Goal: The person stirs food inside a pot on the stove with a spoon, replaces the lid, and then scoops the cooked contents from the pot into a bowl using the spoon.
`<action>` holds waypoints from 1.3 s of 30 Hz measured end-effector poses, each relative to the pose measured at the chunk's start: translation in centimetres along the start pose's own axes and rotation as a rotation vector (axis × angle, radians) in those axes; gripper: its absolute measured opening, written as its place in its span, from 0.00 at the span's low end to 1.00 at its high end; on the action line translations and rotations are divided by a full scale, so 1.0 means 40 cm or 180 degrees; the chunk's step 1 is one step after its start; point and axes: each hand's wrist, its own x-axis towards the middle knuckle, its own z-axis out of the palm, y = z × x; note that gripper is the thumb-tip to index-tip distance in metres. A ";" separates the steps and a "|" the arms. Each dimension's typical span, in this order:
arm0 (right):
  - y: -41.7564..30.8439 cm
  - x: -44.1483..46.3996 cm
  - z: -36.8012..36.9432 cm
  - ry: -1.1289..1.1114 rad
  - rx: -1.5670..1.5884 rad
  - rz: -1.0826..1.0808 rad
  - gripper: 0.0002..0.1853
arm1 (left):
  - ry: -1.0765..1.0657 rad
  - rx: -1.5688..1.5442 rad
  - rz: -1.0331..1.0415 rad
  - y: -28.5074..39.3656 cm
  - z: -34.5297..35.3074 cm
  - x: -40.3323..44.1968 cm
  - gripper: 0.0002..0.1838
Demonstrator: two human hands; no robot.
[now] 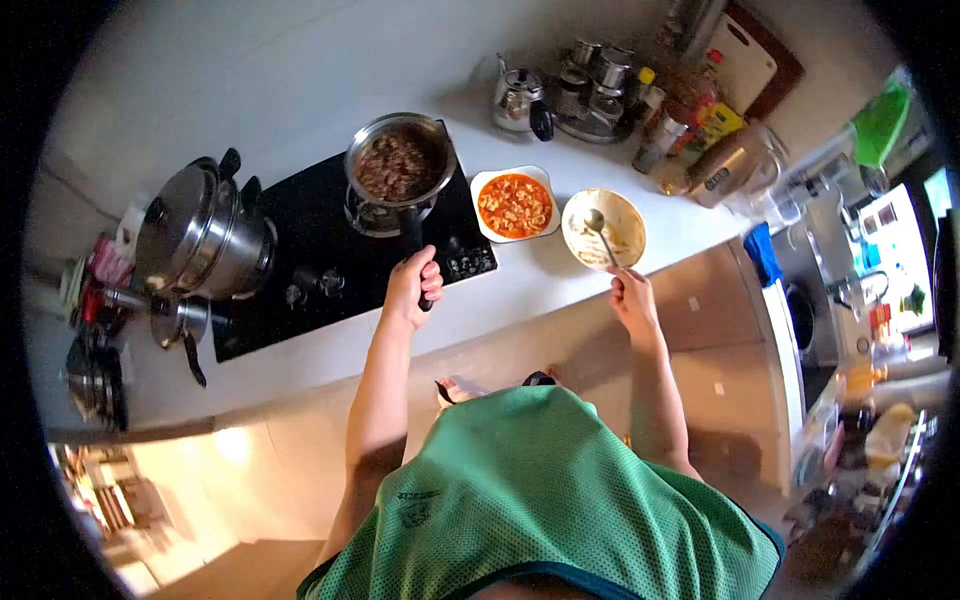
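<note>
The left hand [410, 288] is clamped round the handle [411, 228] of a steel saucepan [398, 121] over the cooktop's [300, 230] far right corner, the right hand [632, 297] pinching a spoon [597, 222] in a smeared bowl [630, 225] by the countertop's [690, 225] front edge.

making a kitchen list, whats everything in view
pan: 1, silver, over hob, holding dark food
hob: 1, black, on counter
counter: 1, white, across the middle
big pot: 1, silver, hob's left end
small pan: 1, silver, beside big pot
dish: 1, white, right of hob, holding red food
bowl: 1, cream, right of dish
spoon: 1, grey, over bowl
jug: 1, silver, behind dish
jars and bottles: several, mixed, back right of counter
chopping board: 1, white and brown, behind bottles
blue item: 1, blue, counter's right end
edge clutter: uncountable, mixed colours, both sides
left hand: 1, bare, holding pan
right hand: 1, bare, holding spoon
top: 1, green, bottom centre
</note>
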 end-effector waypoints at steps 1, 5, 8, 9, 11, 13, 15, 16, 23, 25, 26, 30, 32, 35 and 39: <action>-0.026 -0.002 -0.007 0.0005 -0.0304 -0.0131 0.04 | -0.0062 0.0148 0.0018 -0.019 0.023 -0.016 0.17; -0.186 -0.024 0.005 -0.0490 -0.0994 -0.0981 0.08 | -0.0303 0.0355 -0.0030 -0.093 0.108 -0.046 0.18; -0.275 0.023 0.049 -0.0556 -0.1970 -0.2152 0.10 | -0.0327 0.0439 -0.0151 -0.173 0.171 -0.047 0.17; -0.280 0.061 0.056 -0.0597 -0.2377 -0.3013 0.10 | -0.0258 0.0495 -0.0154 -0.198 0.200 -0.055 0.16; -0.314 0.026 0.113 -0.0533 -0.2921 -0.3386 0.09 | -0.0223 0.0540 -0.0199 -0.243 0.246 -0.068 0.16; -0.318 0.010 0.147 -0.0425 -0.3460 -0.3727 0.09 | -0.0299 0.0631 -0.0264 -0.274 0.274 -0.077 0.17; -0.319 0.013 0.158 -0.0077 -0.3983 -0.3993 0.09 | -0.0394 0.0769 -0.0341 -0.302 0.281 -0.077 0.17; -0.320 0.026 0.157 -0.0055 -0.3972 -0.3994 0.09 | -0.0432 0.0792 -0.0392 -0.306 0.287 -0.079 0.17; -0.305 0.076 0.182 0.0092 -0.4227 -0.3785 0.09 | -0.0641 0.0980 -0.0588 -0.306 0.298 -0.081 0.16; -0.306 0.072 0.193 -0.0027 -0.4062 -0.3767 0.09 | -0.0702 0.0906 -0.0702 -0.305 0.296 -0.075 0.14; -0.308 0.069 0.195 -0.0297 -0.4000 -0.3797 0.09 | -0.0711 0.0894 -0.0710 -0.303 0.298 -0.074 0.14; -0.354 0.066 0.149 -0.1501 -0.3895 -0.3696 0.09 | -0.0536 0.0817 -0.0679 -0.312 0.308 -0.069 0.13; -0.389 0.050 0.128 -0.1547 -0.4202 -0.3414 0.10 | -0.0481 0.0890 -0.0624 -0.315 0.310 -0.065 0.13; -0.419 0.087 0.098 -0.1597 -0.4598 -0.3536 0.10 | -0.0336 0.0977 -0.0485 -0.333 0.323 -0.065 0.13; -0.469 0.138 0.078 -0.1725 -0.4284 -0.3675 0.09 | -0.0026 0.1213 -0.0258 -0.379 0.367 -0.063 0.13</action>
